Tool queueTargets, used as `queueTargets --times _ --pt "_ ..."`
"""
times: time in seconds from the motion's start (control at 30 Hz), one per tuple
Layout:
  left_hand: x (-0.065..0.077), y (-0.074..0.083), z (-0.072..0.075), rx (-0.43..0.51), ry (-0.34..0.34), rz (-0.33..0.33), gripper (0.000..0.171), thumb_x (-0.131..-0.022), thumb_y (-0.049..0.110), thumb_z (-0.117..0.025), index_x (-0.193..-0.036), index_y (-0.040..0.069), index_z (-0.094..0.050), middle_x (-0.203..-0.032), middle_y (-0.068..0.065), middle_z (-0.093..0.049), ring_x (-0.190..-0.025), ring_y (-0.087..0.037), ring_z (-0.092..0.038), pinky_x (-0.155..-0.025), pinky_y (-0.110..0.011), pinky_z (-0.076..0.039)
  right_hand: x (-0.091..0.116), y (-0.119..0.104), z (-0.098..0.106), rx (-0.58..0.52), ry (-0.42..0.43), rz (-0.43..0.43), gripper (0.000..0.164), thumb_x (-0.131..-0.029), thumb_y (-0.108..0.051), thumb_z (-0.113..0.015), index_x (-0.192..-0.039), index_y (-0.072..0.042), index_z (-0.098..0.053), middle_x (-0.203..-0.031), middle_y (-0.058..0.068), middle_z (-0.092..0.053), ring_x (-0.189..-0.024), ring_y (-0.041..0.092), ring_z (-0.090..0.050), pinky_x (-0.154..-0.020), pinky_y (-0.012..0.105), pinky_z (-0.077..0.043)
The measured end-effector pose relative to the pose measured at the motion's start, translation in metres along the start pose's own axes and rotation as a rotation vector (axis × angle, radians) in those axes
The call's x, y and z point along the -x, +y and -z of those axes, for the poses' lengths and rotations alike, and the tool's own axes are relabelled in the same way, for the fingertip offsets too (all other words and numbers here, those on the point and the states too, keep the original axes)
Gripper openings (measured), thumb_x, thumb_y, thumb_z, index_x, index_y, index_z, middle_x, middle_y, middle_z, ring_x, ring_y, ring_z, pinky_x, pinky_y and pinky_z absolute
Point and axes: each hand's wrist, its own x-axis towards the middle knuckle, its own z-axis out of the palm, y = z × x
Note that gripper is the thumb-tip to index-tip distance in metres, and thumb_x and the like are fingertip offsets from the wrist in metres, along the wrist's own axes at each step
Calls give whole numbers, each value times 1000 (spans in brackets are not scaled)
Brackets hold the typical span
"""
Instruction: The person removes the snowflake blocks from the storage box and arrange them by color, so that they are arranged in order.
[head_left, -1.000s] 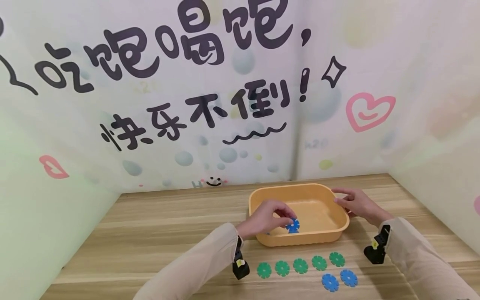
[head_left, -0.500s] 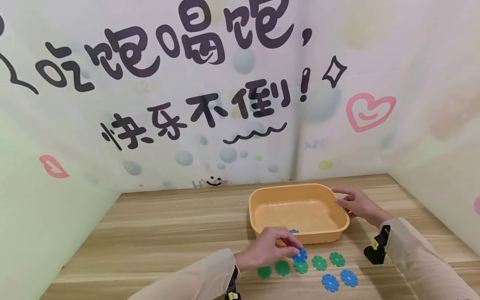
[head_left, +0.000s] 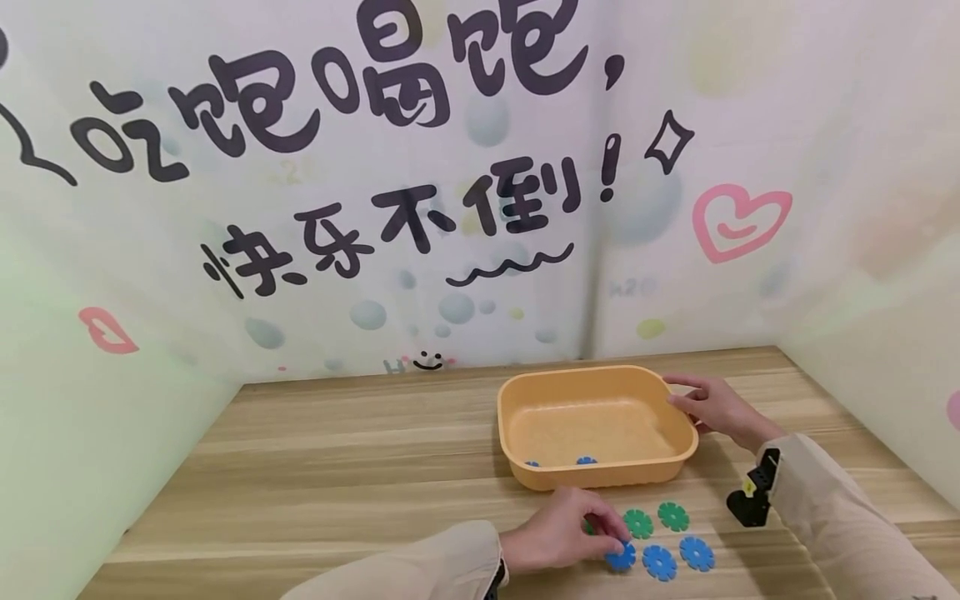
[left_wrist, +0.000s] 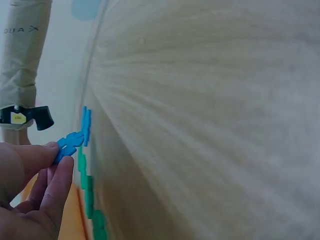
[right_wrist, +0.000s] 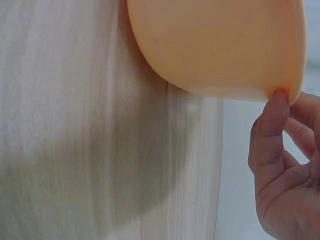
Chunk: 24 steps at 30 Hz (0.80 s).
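Note:
My left hand (head_left: 558, 533) pinches a blue snowflake disc (head_left: 621, 557) between thumb and fingers, low over the table at the left end of a row of blue discs (head_left: 660, 563). In the left wrist view that held disc (left_wrist: 70, 144) is tilted and appears close to the others. Behind it runs a row of green snowflake discs (head_left: 638, 523), partly covered by my left hand. My right hand (head_left: 720, 412) holds the right rim of a yellow-orange plastic basin (head_left: 600, 477), with the thumb on the rim in the right wrist view. Inside the basin, blue discs (head_left: 587, 460) show just above its near edge.
The wooden table (head_left: 337, 467) meets a printed cloth backdrop (head_left: 450, 333) behind the basin. Cloth walls also stand at both sides. A black wrist camera (head_left: 753, 492) sits under the right sleeve.
The left hand has come out of the basin with a blue disc. It has carried the disc toward me and lowered it beside the blue row. The right hand stays on the rim.

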Motion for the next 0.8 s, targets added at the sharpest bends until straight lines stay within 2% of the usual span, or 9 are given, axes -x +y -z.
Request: queueTargets --times 0.27,0.53,0.8 --pt "-4 0 -10 -72 -13 45 5 -79 13 -66 -83 11 -69 -70 16 -59 -62 11 -46 -57 -8 -40 1 -1 0 -22 -8 8 53 -92 -17 -48 -134 8 -27 -91 18 -59 -68 19 -56 -58 34 -50" --pt "-5 1 -12 -194 -38 30 8 -78 15 -68 -85 12 -71 -70 16 -61 -58 14 -46 -53 -6 -40 0 0 2 -24 -6 33 53 -92 -16 -48 -134 9 -27 -88 18 -59 -65 19 -55 -56 33 -50" --pt "-5 -1 -12 -210 -43 28 8 -77 16 -69 -84 12 -71 -72 15 -63 -58 15 -46 -53 -5 -40 0 1 1 -26 -9 32 53 -92 -16 -48 -134 9 -27 -89 18 -59 -66 19 -55 -56 34 -50"
